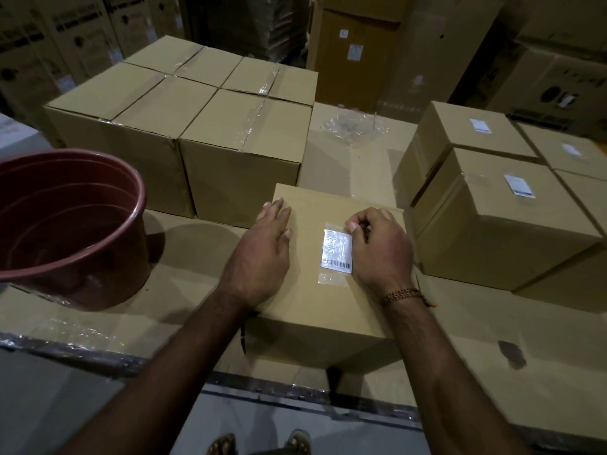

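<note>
Head view: left hand [262,254] flat on box [328,307], fingers straight; right hand [379,251] fingers curled, thumb touching label [337,249].

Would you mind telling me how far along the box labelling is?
Done: the boxes on the right carry labels. In hand: the left hand steadies the front box while the right hand pinches the label at its top corner. Left: the taped boxes on the left show no labels on top.
</note>
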`<state>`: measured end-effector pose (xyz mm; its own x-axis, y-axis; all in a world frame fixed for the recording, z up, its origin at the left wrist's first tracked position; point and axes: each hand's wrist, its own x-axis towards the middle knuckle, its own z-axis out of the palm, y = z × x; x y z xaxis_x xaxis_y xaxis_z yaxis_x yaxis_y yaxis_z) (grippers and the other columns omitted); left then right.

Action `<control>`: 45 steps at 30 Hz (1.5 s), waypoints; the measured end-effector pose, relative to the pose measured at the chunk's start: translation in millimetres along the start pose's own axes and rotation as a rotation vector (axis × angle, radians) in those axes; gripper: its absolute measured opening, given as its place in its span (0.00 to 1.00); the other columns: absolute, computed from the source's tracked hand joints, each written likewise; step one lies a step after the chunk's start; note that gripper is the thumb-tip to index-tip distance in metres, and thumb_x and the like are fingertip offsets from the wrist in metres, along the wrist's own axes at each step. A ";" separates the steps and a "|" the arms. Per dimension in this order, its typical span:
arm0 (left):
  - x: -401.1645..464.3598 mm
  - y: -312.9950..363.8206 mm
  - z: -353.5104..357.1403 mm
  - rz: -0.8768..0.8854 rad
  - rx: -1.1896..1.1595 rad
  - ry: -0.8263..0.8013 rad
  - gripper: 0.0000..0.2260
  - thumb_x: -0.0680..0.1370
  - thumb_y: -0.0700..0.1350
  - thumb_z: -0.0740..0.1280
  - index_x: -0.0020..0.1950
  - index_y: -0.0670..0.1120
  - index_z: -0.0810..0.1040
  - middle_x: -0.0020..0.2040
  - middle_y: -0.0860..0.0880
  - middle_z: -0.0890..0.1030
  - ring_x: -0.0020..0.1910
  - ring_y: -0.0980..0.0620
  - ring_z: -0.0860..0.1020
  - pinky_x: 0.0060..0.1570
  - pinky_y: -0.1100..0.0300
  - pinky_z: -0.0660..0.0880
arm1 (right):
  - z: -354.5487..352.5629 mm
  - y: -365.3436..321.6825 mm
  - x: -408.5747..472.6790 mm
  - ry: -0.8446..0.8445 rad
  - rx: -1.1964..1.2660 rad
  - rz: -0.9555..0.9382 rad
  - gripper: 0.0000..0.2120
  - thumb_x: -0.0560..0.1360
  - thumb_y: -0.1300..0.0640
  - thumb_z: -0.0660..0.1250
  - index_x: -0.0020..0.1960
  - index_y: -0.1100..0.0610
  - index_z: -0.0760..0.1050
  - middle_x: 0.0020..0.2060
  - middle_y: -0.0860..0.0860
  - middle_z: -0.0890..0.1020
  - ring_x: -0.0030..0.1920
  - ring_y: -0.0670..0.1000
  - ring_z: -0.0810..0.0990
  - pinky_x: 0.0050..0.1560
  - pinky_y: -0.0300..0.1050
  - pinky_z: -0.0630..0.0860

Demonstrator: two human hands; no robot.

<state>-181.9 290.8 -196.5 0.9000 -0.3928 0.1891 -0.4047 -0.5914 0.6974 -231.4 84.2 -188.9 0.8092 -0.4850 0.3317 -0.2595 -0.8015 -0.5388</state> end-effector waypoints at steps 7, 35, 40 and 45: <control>-0.5 -0.6 0.1 -0.013 -0.023 -0.007 0.22 0.87 0.43 0.58 0.83 0.48 0.63 0.84 0.55 0.57 0.83 0.58 0.52 0.78 0.64 0.50 | -2.1 0.2 -0.5 0.014 0.046 -0.019 0.04 0.78 0.54 0.69 0.45 0.47 0.78 0.45 0.41 0.79 0.43 0.42 0.76 0.43 0.44 0.72; -0.1 -2.6 2.8 -0.012 -0.024 -0.011 0.23 0.87 0.45 0.58 0.83 0.48 0.63 0.84 0.56 0.58 0.83 0.57 0.52 0.82 0.56 0.54 | -4.0 1.4 -0.1 -0.025 0.152 -0.013 0.02 0.76 0.51 0.72 0.46 0.45 0.83 0.44 0.39 0.83 0.45 0.42 0.81 0.46 0.49 0.81; 0.4 -4.3 3.2 -0.009 -0.025 -0.018 0.23 0.87 0.45 0.58 0.83 0.48 0.63 0.84 0.56 0.57 0.84 0.57 0.52 0.82 0.54 0.55 | -6.2 1.1 -0.5 -0.030 0.194 0.009 0.03 0.76 0.52 0.74 0.44 0.44 0.84 0.45 0.41 0.81 0.45 0.41 0.80 0.47 0.46 0.80; -0.2 -2.6 2.5 0.003 -0.015 -0.011 0.22 0.87 0.44 0.58 0.83 0.47 0.64 0.84 0.54 0.58 0.84 0.56 0.52 0.81 0.58 0.53 | -8.0 1.0 -1.4 -0.040 0.229 0.027 0.05 0.76 0.53 0.74 0.43 0.45 0.83 0.46 0.40 0.81 0.46 0.38 0.79 0.45 0.40 0.74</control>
<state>-181.3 290.6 -200.0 0.8969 -0.4024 0.1836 -0.4048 -0.5794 0.7074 -237.1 81.3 -183.7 0.8250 -0.4873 0.2861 -0.1590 -0.6860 -0.7100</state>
